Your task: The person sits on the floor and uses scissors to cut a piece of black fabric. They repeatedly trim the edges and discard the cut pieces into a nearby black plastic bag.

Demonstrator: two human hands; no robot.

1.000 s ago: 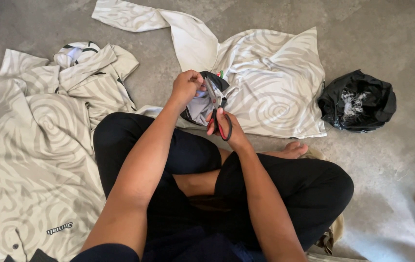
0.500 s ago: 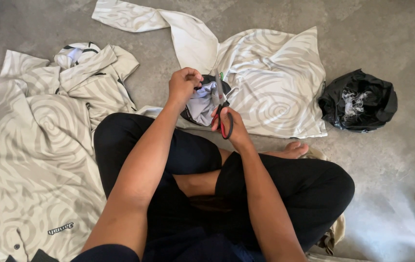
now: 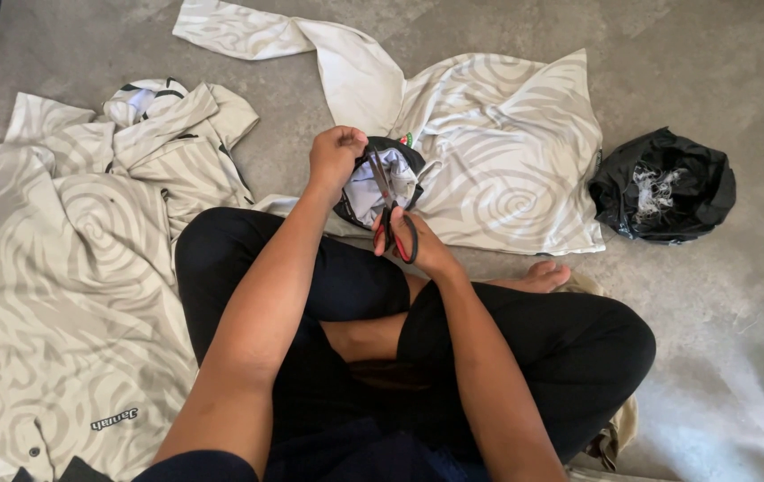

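Small bunched piece of fabric (image 3: 380, 178), grey-white with a dark edge, sits just above frame centre, lifted off the floor over the person's crossed legs. Left hand (image 3: 336, 157) is closed in a fist on its upper-left edge, at 10 o'clock from the piece, pinching it up so the cloth hangs taut, probably to give the blades a firm edge. Scissors (image 3: 393, 210) with red-and-black handles point up toward 12 o'clock, blades lying across the middle of the fabric; whether they are biting into it or just resting on it I cannot tell. Right hand (image 3: 419, 245) is at 5 o'clock from the piece, fingers through the handle loops, closed on the scissors, wrist low on the knee side, likely for steadiness.

Person sits cross-legged in black trousers (image 3: 543, 348), one bare foot (image 3: 538, 277) showing at 4 o'clock from the hands. Directly behind the fabric, at 1 o'clock, a pale swirl-patterned garment (image 3: 507, 161) lies spread flat on the grey concrete floor (image 3: 712, 89), a sleeve trailing to 11 o'clock. More of the same patterned cloth (image 3: 70, 268) is piled and spread at 9 o'clock, within left-arm reach. A crumpled black plastic bag (image 3: 663, 187) with pale thread scraps inside sits at 3 o'clock, well apart from the hands, open mouth up.
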